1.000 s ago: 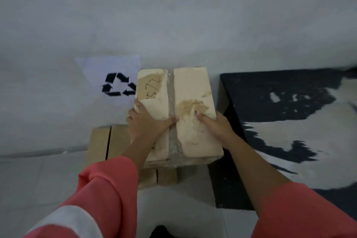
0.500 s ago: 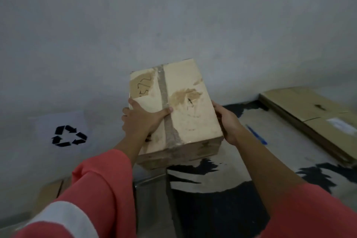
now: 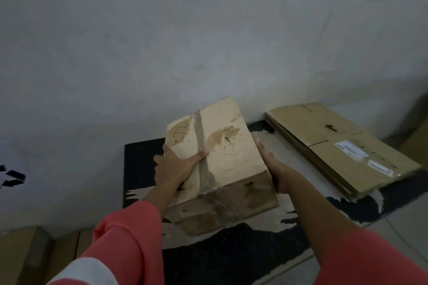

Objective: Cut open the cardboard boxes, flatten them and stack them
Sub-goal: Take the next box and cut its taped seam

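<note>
Matt, scuffed cardboard box [image 3: 222, 152]

Both arms extended forward, forearms bare, coral sleeves near elbows. Left hand [image 3: 175, 167] grips box [image 3: 231, 152] at left edge, thumb laid across top. Right hand [image 3: 272, 169] clasps right side, palm inward, fingers mostly hidden.
</note>
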